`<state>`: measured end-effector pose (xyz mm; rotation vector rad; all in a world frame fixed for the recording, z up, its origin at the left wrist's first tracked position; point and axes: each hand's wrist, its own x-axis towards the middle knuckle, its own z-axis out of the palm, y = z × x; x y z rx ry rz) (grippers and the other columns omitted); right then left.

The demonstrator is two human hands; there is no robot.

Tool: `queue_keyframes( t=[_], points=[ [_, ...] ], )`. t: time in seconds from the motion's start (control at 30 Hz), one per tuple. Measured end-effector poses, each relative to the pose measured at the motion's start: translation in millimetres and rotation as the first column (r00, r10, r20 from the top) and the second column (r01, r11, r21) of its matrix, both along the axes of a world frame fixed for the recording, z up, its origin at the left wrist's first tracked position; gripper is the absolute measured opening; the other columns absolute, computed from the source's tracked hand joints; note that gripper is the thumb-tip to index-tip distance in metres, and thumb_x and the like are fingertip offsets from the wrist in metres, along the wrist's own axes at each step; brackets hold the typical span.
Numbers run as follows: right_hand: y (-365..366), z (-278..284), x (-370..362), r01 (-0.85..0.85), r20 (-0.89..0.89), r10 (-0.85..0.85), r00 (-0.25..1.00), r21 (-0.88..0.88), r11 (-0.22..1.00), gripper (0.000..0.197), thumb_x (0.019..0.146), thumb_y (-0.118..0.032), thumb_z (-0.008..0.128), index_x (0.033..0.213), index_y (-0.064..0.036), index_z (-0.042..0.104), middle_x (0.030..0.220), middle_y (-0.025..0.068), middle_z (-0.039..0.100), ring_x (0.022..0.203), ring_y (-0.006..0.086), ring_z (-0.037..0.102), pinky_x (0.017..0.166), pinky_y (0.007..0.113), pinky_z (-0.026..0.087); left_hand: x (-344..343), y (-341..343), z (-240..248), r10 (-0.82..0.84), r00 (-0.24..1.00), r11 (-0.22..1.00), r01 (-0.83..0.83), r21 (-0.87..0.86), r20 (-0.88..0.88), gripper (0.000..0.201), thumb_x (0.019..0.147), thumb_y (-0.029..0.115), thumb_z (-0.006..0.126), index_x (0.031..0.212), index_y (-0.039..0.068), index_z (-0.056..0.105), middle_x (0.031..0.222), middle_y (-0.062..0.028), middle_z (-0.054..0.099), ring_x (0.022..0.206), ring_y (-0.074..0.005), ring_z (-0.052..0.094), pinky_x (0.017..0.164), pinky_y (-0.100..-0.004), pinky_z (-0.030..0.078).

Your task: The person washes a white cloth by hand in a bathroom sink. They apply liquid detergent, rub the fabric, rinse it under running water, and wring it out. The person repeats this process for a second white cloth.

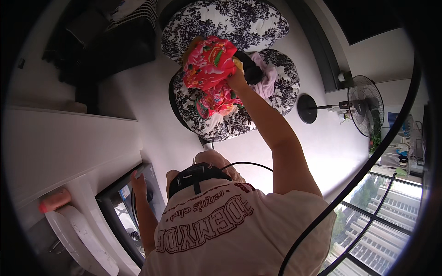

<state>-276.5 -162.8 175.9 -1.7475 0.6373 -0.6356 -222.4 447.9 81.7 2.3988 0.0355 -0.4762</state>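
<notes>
My right hand stretches far forward and is closed on a bright red floral cloth with pink and green patterns. The bunched cloth hangs over a rounded surface with a black-and-white floral cover. More red floral fabric lies just below it. Beside my right hand are a black garment and a pale pink garment. My left hand is low at the left with fingers apart, holding nothing visible. It is nearest to a grey appliance with a dark round door.
A second rounded piece with the same cover adjoins at the back. A standing fan with a round black base is at the right. Black furniture stands far left. A black cable crosses the view near large windows.
</notes>
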Motion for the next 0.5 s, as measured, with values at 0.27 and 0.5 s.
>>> queue_keyframes(
  t=[0.27, 0.5],
  points=[
    [-205, 18, -59, 0.049, -0.279, -0.169, 0.945, -0.392, 0.919, 0.052, 0.07, -0.009, 0.068, 0.119, -0.0063, 0.05, 0.101, 0.014, 0.064, 0.094, 0.0262, 0.062, 0.078, 0.034, 0.049, -65, -10, -19, 0.261, 0.809, 0.959, -0.155, 0.236, -0.526, 0.035, 0.084, 0.022, 0.056, 0.115, 0.006, 0.05, 0.103, -0.0147, 0.056, 0.09, -0.0246, 0.057, 0.075, -0.0396, 0.048],
    [-257, 20, -86, 0.065, -0.46, -0.365, 0.809, -0.548, 0.834, 0.058, 0.071, -0.013, 0.066, 0.125, -0.0074, 0.046, 0.105, 0.0177, 0.062, 0.097, 0.0331, 0.06, 0.079, 0.039, 0.049, -118, -24, -3, 0.475, 0.585, 0.88, -0.294, 0.373, -0.658, 0.035, 0.084, 0.024, 0.055, 0.116, 0.011, 0.048, 0.098, -0.0067, 0.055, 0.077, -0.0173, 0.056, 0.06, -0.041, 0.05]
  ],
)
